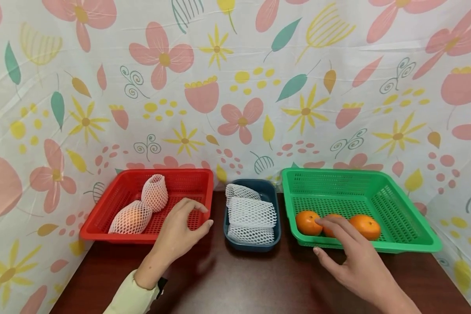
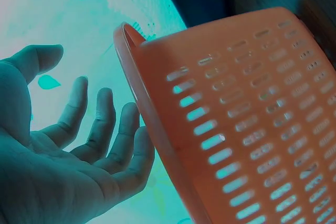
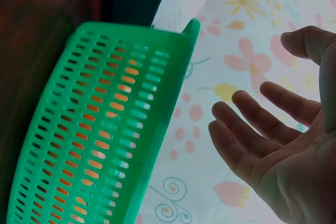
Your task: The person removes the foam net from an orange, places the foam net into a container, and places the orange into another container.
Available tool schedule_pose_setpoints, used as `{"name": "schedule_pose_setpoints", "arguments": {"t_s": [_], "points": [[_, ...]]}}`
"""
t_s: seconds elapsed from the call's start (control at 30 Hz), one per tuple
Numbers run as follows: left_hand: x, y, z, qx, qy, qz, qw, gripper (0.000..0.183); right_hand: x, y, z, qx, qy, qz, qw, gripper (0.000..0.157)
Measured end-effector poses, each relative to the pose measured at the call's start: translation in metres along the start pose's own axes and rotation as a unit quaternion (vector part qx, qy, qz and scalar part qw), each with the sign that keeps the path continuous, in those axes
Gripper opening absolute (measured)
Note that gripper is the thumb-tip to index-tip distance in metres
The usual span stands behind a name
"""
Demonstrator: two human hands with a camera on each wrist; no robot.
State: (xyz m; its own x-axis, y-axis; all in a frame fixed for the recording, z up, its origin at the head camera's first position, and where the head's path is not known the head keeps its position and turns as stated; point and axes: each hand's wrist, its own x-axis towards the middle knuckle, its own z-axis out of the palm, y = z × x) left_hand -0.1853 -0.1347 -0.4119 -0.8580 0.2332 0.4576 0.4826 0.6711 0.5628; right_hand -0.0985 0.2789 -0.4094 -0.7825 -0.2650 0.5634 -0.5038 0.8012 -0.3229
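My left hand [image 1: 181, 229] hovers over the near right part of the red basket [image 1: 209, 192], fingers loosely bent and nothing between them. In that basket lie two oranges in white foam net sleeves, one net-wrapped orange [image 1: 131, 218] in front and another wrapped fruit [image 1: 155, 193] behind it. My right hand [image 1: 357, 261] is at the near rim of the green basket [image 1: 412, 226], thumb and fingers apart, its fingertips overlapping the middle orange [image 1: 331, 224]. Beside that one sit a left orange [image 1: 308, 223] and a right orange [image 1: 365, 227], all bare.
Between the baskets stands a dark blue tray [image 1: 253, 247] holding several white foam net sleeves [image 1: 253, 213]. All three containers rest on a dark brown table [image 1: 255, 283]. A flower-patterned cloth [image 1: 243, 65] hangs right behind them and along both sides.
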Motion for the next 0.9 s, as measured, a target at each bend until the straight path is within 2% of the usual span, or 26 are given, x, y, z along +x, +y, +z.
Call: {"name": "schedule_pose_setpoints", "arguments": {"t_s": [0.23, 0.53, 0.9], "points": [[-0.003, -0.005, -0.007, 0.007, 0.0, -0.021, 0.9998, 0.03, -0.006, -0.008, 0.007, 0.01, -0.022, 0.011, 1.0, 0.068], [-0.001, -0.015, -0.019, 0.015, 0.007, -0.017, 0.9997, 0.027, -0.012, -0.012, 0.012, 0.009, -0.031, -0.005, 0.999, 0.068], [0.0, -0.028, -0.038, 0.03, -0.003, -0.055, 0.998, 0.028, -0.017, -0.018, 0.016, 0.005, -0.034, -0.021, 0.999, 0.066]]}}
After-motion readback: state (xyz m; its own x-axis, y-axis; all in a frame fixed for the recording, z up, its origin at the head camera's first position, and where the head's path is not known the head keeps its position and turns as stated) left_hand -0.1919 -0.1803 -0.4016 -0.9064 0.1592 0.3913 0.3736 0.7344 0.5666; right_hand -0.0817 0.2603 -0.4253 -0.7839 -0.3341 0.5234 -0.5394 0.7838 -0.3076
